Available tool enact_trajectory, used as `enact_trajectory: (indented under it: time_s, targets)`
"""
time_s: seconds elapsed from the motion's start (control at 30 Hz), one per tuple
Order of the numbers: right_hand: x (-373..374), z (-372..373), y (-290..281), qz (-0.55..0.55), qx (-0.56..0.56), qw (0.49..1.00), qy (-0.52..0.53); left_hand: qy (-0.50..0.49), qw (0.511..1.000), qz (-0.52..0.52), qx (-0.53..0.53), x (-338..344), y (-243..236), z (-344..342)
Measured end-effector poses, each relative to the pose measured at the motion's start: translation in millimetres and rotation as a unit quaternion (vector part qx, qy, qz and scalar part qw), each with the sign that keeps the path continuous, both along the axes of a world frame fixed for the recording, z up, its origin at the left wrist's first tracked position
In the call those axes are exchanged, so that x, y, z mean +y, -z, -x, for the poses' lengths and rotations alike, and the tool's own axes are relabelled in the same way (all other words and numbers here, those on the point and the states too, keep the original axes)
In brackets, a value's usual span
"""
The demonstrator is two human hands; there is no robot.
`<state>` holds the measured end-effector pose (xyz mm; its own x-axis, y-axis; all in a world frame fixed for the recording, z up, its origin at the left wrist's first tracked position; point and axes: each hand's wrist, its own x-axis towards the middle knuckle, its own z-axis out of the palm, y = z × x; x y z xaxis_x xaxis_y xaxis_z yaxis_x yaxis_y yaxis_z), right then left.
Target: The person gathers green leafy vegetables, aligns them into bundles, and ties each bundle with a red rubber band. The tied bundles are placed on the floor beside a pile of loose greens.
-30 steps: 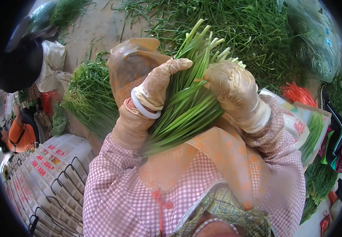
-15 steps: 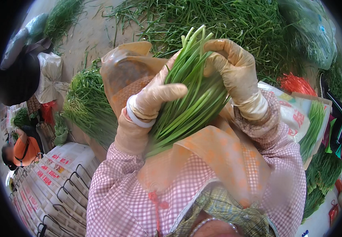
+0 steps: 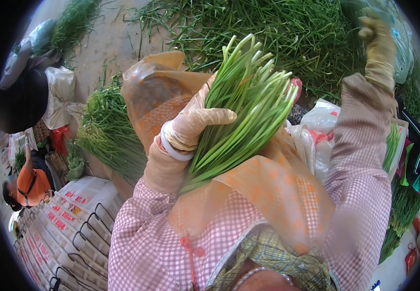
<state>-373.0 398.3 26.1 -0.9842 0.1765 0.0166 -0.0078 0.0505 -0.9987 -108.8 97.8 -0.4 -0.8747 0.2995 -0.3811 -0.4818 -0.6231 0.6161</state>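
My left hand (image 3: pixel 193 126), in a pale glove with a white ring at its wrist, is closed around a bunch of green chives (image 3: pixel 248 111). The pale cut ends fan out toward the upper right, and the leaves lie over a translucent orange-patterned apron (image 3: pixel 263 184). My right hand (image 3: pixel 377 43), gloved too, is stretched out to the far right beside a translucent plastic bag (image 3: pixel 401 48). Its fingers look bent but are blurred, and whether they hold anything cannot be made out. A large heap of loose green leaves (image 3: pixel 277 43) lies ahead of the bunch.
A thick bundle of greens (image 3: pixel 110 128) lies at the left. Nearer stand stacked white crates with black wire handles (image 3: pixel 81 208). A person in orange (image 3: pixel 33 182) is at the far left. White plastic bags (image 3: pixel 321 126) lie beside my right arm, and more greens (image 3: pixel 404 203) lie at the right.
My right hand has left the chives and swung up to the far right. The bunch stays in my left hand, its pale ends now spread wider and uncovered.
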Motion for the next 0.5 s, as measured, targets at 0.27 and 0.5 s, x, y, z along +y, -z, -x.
enact_trajectory:
  time_s: [0.27,0.5]
  targets:
    - [-66,-134,38,-0.221,0.164,0.887,-0.371,-0.02,0.996,-0.036,-0.082,-2,2,-1]
    - [-129,-155,-2,-0.31,0.233,0.804,-0.451,-0.023,0.995,-0.052,-0.078,-5,1,-6]
